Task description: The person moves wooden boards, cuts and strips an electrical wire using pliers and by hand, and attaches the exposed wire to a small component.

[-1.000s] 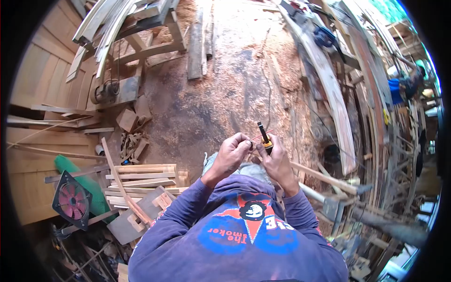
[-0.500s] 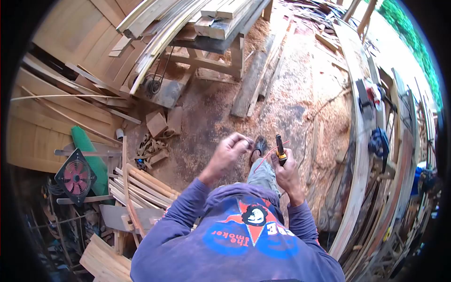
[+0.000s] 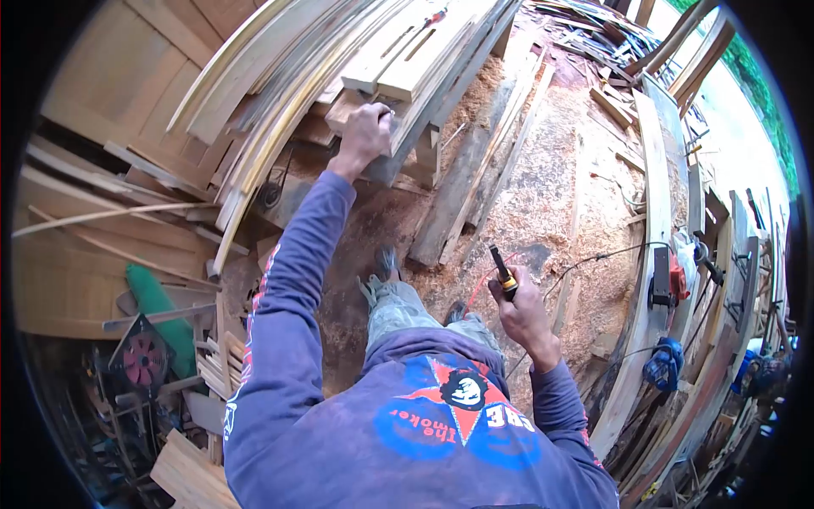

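Note:
My left hand [image 3: 365, 137] is stretched forward to the bench at the upper left, closed beside the end of a light wooden piece [image 3: 409, 78]. Whatever its fingers hold, if anything, is too small to make out. In front of my body, my right hand [image 3: 527, 316] is wrapped round a black and yellow tool [image 3: 506, 277] that points up and slightly left. A thin red string [image 3: 480, 290] hangs beside this tool. A red-tipped tool [image 3: 436, 17] lies farther back on the bench's wooden pieces.
Long boards [image 3: 462, 178] lie on the sawdust-covered floor. At right, a long beam [image 3: 632, 365] carries a red tool [image 3: 677, 278] and a blue power tool [image 3: 664, 365], with a black cable crossing the floor. A fan [image 3: 145, 360] and green roll [image 3: 161, 314] stand left.
My left hand has moved away from my right hand, forward and left to the bench. The view has shifted nearer the bench. My right hand still holds the black and yellow tool.

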Motion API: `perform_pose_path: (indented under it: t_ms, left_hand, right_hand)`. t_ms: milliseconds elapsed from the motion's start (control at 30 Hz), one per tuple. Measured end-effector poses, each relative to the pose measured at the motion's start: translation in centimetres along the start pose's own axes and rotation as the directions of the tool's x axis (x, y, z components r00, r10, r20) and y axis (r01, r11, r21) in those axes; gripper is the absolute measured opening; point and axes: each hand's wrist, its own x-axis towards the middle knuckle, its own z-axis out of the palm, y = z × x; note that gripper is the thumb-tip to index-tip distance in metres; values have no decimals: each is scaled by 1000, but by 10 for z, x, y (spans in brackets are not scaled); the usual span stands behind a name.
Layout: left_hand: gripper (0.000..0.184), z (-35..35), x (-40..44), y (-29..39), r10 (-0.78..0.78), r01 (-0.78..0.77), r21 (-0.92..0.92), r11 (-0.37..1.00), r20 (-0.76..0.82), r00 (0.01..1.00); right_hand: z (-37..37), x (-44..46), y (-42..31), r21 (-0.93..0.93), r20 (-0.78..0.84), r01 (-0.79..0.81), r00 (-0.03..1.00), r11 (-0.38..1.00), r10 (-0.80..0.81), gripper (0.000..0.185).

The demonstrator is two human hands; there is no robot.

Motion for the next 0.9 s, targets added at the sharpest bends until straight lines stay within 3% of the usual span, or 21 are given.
perform_pose_path:
  t_ms: [67,200,267,333,433,533,600,633,667,733,800,833,900]
  left_hand:
    - [27,36,55,-43,-28,24,92,995,44,999]
    - [24,91,132,-110,32,-36,52,998,84,996]
    - [24,111,164,-140,109,-115,41,992,143,984]
    - [29,105,170,-145,32,-10,-103,995,210,977]
    - [37,86,173,-143,-71,166,-265,950,335,940]
    - [59,72,159,-141,-54,93,-225,970,175,983]
    - [54,32,138,-105,-78,89,-228,969,58,995]
    - [48,25,120,-88,-212,278,-518,809,184,960]
    - [41,18,103,-69,-289,443,-719,535,337,896]
    - [37,4,93,-28,-309,722,-680,128,665,680]
    - [32,6,90,-19,-323,797,-592,120,735,595]
    - [23,6,93,-17,-415,813,-517,268,699,582]
    - [20,15,94,-13,-424,766,-567,303,639,641]
  right_hand:
    - [8,40,-2,-11,-22,-73,997,997,72,32]
    - [30,130,-21,33,-84,-178,980,984,180,36]
    - [49,179,-22,21,-159,-152,975,988,153,37]
    - [56,217,-46,76,-155,-240,956,968,249,36]
    - [60,265,-69,128,-126,-246,957,961,262,34]
    - [54,308,-85,132,-84,-239,964,962,251,31]
    - [52,335,-88,90,-50,-206,976,974,211,29]
    - [55,345,-82,114,-36,-169,984,979,174,27]
    - [56,354,-79,109,-13,-177,984,978,180,27]
    - [60,368,-77,-180,-16,175,983,968,-181,30]
    - [60,375,-82,-182,24,175,984,967,-174,35]
    - [59,380,-85,-211,14,201,979,957,-203,34]
    - [56,387,-86,-234,15,217,975,948,-220,36]
